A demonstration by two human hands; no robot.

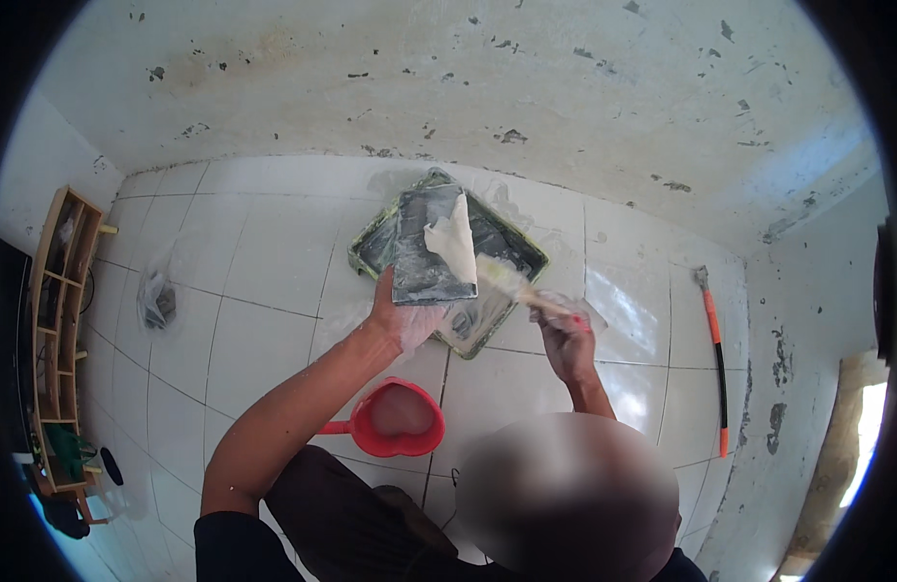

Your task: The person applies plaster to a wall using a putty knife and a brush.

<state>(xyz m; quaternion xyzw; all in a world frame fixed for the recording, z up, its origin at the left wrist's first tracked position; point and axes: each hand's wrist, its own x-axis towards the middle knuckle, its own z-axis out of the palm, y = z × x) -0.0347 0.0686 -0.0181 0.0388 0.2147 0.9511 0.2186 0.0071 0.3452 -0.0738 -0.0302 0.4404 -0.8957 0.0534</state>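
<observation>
My left hand [395, 320], partly wrapped in thin clear plastic, grips a dark rectangular board [424, 254] from below its near end. Thick white putty [455, 242] is heaped along the board's right side. My right hand [568, 335], also with clear plastic about it, is closed around a light-handled spreading tool [511, 281]. The tool's broad, pale end is smeared and blurred, so its exact kind is unclear; it sits just right of the putty. Beneath both lies a dark tray [526, 254] with a greenish, putty-stained rim, partly hidden by the board.
A red dipper [437, 441] of cloudy liquid stands on the white tiles near my left knee. To the right lies a long orange-and-black tool [714, 349] beside the wall. A wooden shelf [55, 339] and a clear plastic bag [157, 299] are leftward. The far wall [448, 107] has peeling patches.
</observation>
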